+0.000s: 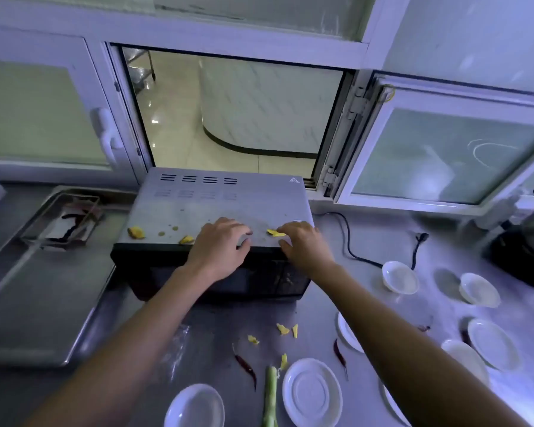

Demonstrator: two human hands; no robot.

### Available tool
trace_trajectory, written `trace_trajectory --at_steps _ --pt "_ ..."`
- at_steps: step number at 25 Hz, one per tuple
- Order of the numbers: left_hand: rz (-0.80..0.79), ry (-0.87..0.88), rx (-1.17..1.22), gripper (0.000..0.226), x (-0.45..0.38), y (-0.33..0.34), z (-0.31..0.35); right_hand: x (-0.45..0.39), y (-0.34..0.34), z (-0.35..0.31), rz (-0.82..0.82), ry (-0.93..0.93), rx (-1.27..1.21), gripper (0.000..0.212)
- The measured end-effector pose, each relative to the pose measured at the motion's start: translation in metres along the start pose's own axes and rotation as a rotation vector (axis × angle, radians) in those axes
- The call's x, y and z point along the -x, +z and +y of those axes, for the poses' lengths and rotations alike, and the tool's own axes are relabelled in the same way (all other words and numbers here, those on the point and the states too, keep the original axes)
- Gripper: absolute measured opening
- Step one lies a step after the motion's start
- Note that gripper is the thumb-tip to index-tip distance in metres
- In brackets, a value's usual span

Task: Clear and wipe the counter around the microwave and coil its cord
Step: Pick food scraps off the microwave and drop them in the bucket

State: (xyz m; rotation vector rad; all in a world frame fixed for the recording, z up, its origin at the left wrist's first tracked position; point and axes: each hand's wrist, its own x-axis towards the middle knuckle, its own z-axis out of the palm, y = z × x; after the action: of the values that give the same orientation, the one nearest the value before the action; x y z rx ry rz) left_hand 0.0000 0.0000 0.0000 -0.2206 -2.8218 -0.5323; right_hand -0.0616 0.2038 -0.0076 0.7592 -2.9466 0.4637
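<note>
The microwave [216,204] stands on the steel counter [216,322] below an open window. Yellow food scraps [136,232] and a few drips lie on its grey top. My left hand [221,246] rests cupped, palm down, on the top's front edge, with nothing visible in it. My right hand [304,243] is beside it, its fingertips pinching a yellow scrap [273,232] on the top. The black cord [349,238] snakes loose over the counter to the right, its plug [421,237] lying free.
More yellow scraps [282,329], dried chillies [245,366] and a green stalk [270,396] litter the counter in front. White plates [312,392] and bowls [399,277] spread to the right. A steel tray [37,303] lies left; a pot on a black cooker [530,248] stands far right.
</note>
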Motion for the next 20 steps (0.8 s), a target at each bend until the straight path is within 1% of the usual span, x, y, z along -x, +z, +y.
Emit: trace_trajectory --at_steps 4,9,11,13,16,20 --pt "-0.026 0.004 0.018 0.025 -0.006 0.004 -0.003 -0.006 0.006 -0.005 -0.010 0.060 0.051 0.028" --pt "-0.029 0.004 0.047 0.025 -0.007 0.006 -0.001 -0.012 0.011 0.000 -0.023 0.071 0.098 0.029" --pt "-0.033 0.001 0.046 0.025 -0.005 0.005 -0.002 -0.014 0.013 0.001 -0.022 0.084 0.100 0.033" --pt "-0.018 -0.004 0.043 0.025 -0.002 0.004 -0.006 -0.015 0.013 0.002 -0.003 0.095 0.093 0.036" --pt "-0.011 -0.012 0.028 0.023 0.005 0.001 -0.012 -0.016 0.016 -0.003 0.061 0.089 0.065 0.031" --pt "0.001 -0.039 0.036 0.022 0.012 -0.004 -0.022 -0.015 0.016 -0.015 0.104 0.079 0.038 0.025"
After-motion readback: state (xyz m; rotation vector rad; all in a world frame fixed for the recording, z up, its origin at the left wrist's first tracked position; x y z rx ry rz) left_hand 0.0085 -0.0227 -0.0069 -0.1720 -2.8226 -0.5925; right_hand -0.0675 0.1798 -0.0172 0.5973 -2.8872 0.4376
